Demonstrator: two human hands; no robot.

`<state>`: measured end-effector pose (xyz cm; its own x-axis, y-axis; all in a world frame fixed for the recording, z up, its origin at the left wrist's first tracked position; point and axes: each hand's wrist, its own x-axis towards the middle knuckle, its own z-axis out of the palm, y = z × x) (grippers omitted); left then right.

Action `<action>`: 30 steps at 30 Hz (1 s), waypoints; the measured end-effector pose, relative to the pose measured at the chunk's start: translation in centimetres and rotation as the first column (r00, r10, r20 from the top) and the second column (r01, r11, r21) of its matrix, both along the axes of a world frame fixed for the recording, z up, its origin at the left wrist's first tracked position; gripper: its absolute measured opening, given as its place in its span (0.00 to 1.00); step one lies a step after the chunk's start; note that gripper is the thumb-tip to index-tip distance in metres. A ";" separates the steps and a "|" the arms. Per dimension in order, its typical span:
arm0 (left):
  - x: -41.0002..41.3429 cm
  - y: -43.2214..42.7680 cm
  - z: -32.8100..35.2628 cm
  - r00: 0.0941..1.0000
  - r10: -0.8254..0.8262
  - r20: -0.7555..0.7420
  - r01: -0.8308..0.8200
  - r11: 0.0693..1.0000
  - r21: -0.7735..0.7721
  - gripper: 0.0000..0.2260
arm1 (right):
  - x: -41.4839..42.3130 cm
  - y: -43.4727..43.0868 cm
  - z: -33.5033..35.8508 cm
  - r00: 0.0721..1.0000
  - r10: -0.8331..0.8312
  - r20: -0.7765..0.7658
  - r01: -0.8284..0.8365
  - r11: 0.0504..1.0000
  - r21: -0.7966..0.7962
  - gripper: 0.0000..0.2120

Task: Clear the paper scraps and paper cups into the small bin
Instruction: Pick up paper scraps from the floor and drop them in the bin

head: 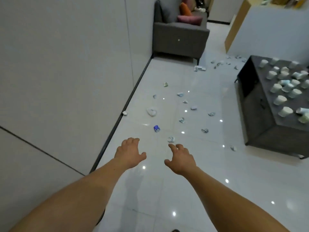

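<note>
Reaching out over the glossy white floor (192, 206), the left hand (129, 153) and the right hand (181, 159) both hang empty, fingers spread and loosely bent, gripping nothing. Just beyond the right fingertips lies the nearest scrap (171, 139), a small crumpled wad of pale paper. A little farther, ahead of the left hand, is a blue scrap (156, 128). Such bits should weigh next to nothing and give under the fingers, so I judge a light pinch across the bulk of each wad is enough. On tiles this slick they may skate away if nudged from the side, so coming down from above looks safer. Farther on, a larger white crumple (151, 111) sits near the wall's dark skirting (138, 81). More paper scraps (193, 108) are scattered well apart across the middle of the floor, each small enough that several could probably be gathered in one palm. To the right stands a low dark table (275, 139) crowded with paper cups (285, 111), many standing, a few tipped on their sides. These look thin-walled and would likely crush if squeezed hard, so holding round the wall near the stiffer rim, or nesting them in a stack, seems sensible. Beyond, another cluster of scraps (220, 63) lies near the grey sofa (178, 39). The small bin is not in view, so where the load must go cannot be told.
</note>
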<state>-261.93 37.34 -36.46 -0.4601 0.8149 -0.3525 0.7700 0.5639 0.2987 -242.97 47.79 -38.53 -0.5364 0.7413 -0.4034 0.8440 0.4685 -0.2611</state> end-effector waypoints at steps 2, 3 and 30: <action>4.0 3.2 0.9 0.997 -0.074 0.002 0.074 0.997 -0.004 0.33 | 4.9 1.8 1.0 0.997 -0.081 -0.003 0.081 0.997 0.003 0.35; 6.0 4.7 1.3 0.993 -0.114 0.001 0.114 0.993 -0.005 0.33 | 7.1 2.6 1.4 0.993 -0.120 -0.006 0.120 0.993 0.003 0.35; 10.4 42.1 -15.6 0.851 -0.501 0.158 0.525 0.803 -0.281 0.31 | 13.1 30.7 -16.8 0.924 -0.348 0.157 0.380 0.878 -0.290 0.34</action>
